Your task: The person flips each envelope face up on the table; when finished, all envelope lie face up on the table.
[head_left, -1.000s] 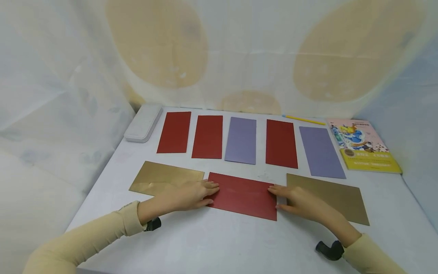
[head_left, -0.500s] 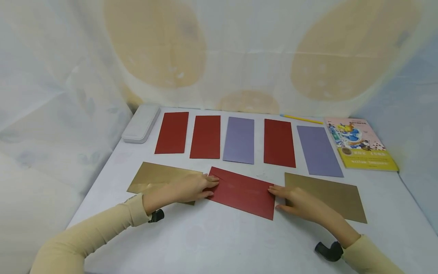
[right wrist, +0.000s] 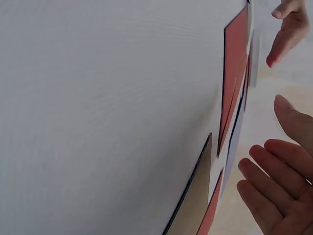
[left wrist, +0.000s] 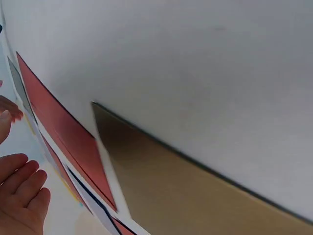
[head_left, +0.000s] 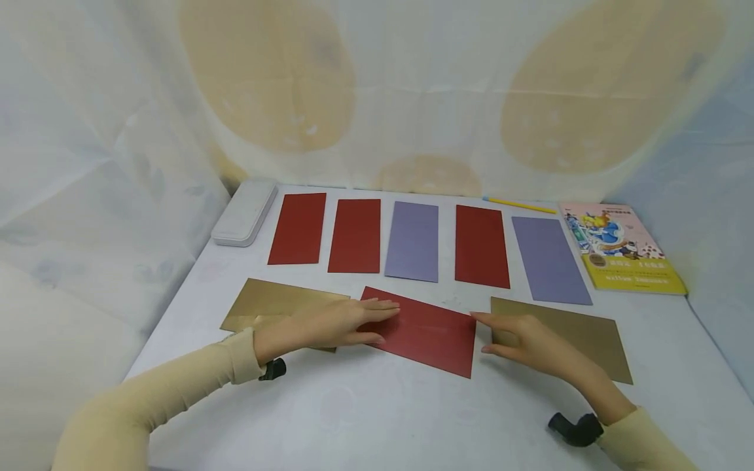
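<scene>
A red envelope (head_left: pixel 430 333) with a faint fold line lies slightly turned on the white table, between two gold ones. Over its left end is my left hand (head_left: pixel 347 322), fingers straight and pointing right. In the left wrist view the left fingers (left wrist: pixel 29 188) appear raised over the paper. My right hand (head_left: pixel 524 337) is at the envelope's right edge, index fingertip by the top right corner, thumb held apart. The right wrist view shows the right fingers (right wrist: pixel 264 181) loosely extended with nothing in them. My left forearm overlaps the left gold envelope (head_left: pixel 283 301); the right gold envelope (head_left: pixel 583 340) lies partly behind my right hand.
Behind is a row of red and lilac envelopes, among them a lilac one (head_left: pixel 412 242) in the middle. A white case (head_left: pixel 244 212) stands at the back left. A yellow pencil (head_left: pixel 518 205) and a picture book (head_left: pixel 624 248) lie at the back right.
The red envelope's left end was shifted away from me, so it lies turned. My left hand then slid right over it, and my right hand drew slightly back to the right.
</scene>
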The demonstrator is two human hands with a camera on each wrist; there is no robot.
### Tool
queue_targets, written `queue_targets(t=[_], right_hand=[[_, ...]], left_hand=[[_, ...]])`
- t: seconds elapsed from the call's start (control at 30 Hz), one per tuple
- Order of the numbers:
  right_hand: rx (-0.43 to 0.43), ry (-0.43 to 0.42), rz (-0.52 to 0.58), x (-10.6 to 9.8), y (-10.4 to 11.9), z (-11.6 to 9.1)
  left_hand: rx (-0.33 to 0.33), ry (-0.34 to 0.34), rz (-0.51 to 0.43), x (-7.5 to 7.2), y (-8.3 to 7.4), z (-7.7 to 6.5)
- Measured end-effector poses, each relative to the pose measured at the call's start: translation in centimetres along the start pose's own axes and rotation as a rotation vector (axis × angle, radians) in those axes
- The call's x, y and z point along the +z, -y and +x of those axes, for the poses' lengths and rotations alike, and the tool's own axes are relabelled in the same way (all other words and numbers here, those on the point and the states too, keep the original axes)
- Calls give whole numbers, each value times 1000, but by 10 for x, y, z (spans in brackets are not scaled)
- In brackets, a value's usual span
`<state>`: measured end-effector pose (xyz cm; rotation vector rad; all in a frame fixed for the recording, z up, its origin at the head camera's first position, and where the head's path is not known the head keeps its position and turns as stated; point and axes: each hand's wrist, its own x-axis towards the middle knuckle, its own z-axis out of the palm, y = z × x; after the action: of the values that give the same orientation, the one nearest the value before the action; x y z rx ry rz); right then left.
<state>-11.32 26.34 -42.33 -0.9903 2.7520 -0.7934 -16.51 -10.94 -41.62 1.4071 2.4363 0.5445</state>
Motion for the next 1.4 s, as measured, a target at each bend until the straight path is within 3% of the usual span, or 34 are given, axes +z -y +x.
queue_targets(t=[0.07,0.33,0.6,1.0,1.23,1.4], right_hand=[[20,-4,6,-1,0,-3],[92,-37,-17,-3,0,-21],[60,-157,-106,-6,-6,-42],[116,-246,-188,-19,-23,-86],[242,-238,-224,-33,-42,-120],[355,-190,-156,-38,-49,-134]], left_hand=[[42,6,-9,-1,-6,7],[184,0,99,3,-17,43],[217,69,112,10,-28,66],[285,171,163,16,-53,107],[307,205,236,18,-70,143],[308,234,274,20,-79,162]])
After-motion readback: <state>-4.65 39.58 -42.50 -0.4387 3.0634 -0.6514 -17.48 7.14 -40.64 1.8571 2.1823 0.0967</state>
